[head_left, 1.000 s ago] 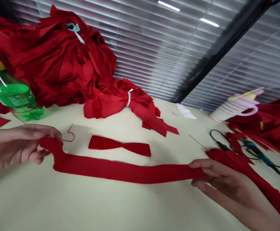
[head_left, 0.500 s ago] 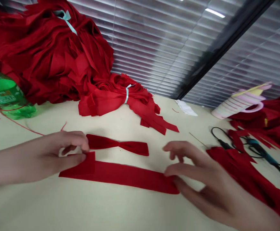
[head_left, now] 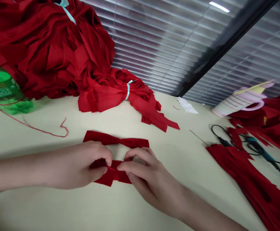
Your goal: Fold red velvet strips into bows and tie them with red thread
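Observation:
A red fabric strip point(head_left: 115, 175) lies on the pale table with both ends folded in toward its middle. My left hand point(head_left: 91, 165) pinches one folded end between thumb and fingers. From the other side, my right hand point(head_left: 143, 173) pinches the opposite end, its fingertips close to the left ones. Parts of the strip are hidden under both hands. Just beyond them rests a red fabric bow point(head_left: 115, 138), gathered at its centre and partly covered by my hands.
Large red fabric bundles point(head_left: 58, 54) and a smaller tied bundle point(head_left: 115, 93) stand at the back. A green bottle point(head_left: 6, 89) with red thread point(head_left: 41, 130) is left. Right are a striped mug point(head_left: 238, 102), a teal corded tool point(head_left: 260, 149) and stacked red strips point(head_left: 248, 179).
My right hand has moved left, folding the strip's right end over. The left hand has shifted right with its end. The strip, earlier stretched long, is now short and folded.

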A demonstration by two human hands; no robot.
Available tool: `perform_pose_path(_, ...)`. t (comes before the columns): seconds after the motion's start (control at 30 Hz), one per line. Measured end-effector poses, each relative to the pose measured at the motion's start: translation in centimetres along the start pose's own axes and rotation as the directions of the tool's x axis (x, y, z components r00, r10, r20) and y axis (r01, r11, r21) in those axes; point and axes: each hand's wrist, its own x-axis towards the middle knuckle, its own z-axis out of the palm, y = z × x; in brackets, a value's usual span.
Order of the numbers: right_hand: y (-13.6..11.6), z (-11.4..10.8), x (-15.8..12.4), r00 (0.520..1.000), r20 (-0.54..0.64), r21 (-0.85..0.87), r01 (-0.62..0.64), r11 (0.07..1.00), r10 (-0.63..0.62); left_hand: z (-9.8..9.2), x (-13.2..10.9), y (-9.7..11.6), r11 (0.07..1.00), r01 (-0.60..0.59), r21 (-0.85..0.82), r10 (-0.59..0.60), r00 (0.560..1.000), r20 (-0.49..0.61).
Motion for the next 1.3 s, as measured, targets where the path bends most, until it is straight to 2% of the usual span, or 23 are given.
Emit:
perform_pose_path(0.13,0.1,0.5,0.1,0.992,-0.124,-0.106,-0.005,0.994,-0.008,0.7,-0.2,-0.3,0.998,-0.055,0.002,0.055,0.997,-0.046)
perform_pose_path(0.27,-0.1,-0.6,-0.5,0.967,-0.245,-0.141,0.037,0.989,-0.071,0.5,-0.3,-0.2,0.999,-0.05,0.009,0.051,0.998,-0.048)
perform_pose_path(0.37,-0.3,-0.8,-1.1,0.979,-0.182,-0.163,0.062,0.985,-0.092,0.3,-0.1,-0.1,0.998,-0.06,0.018,0.061,0.997,-0.047)
perform_pose_path(0.47,0.0,-0.1,-1.3,0.99,-0.126,-0.184,0.044,0.982,-0.068,0.1,0.0,-0.1,0.997,-0.074,0.031,0.074,0.997,-0.023)
perform_pose_path(0.6,0.5,0.7,-1.2,0.992,-0.12,-0.146,0.023,0.989,-0.041,0.1,0.2,0.0,0.996,-0.075,0.049,0.076,0.997,-0.032)
perform_pose_path(1.07,0.3,0.2,-1.4,0.997,-0.075,-0.134,0.006,0.991,-0.016,0.0,0.2,-0.2,0.997,-0.063,0.038,0.064,0.997,-0.035)
perform_pose_path(1.3,0.4,0.3,-1.6,0.998,-0.066,-0.119,-0.007,0.993,-0.001,-0.6,-0.2,0.4,0.999,-0.03,0.034,0.03,0.999,0.017)
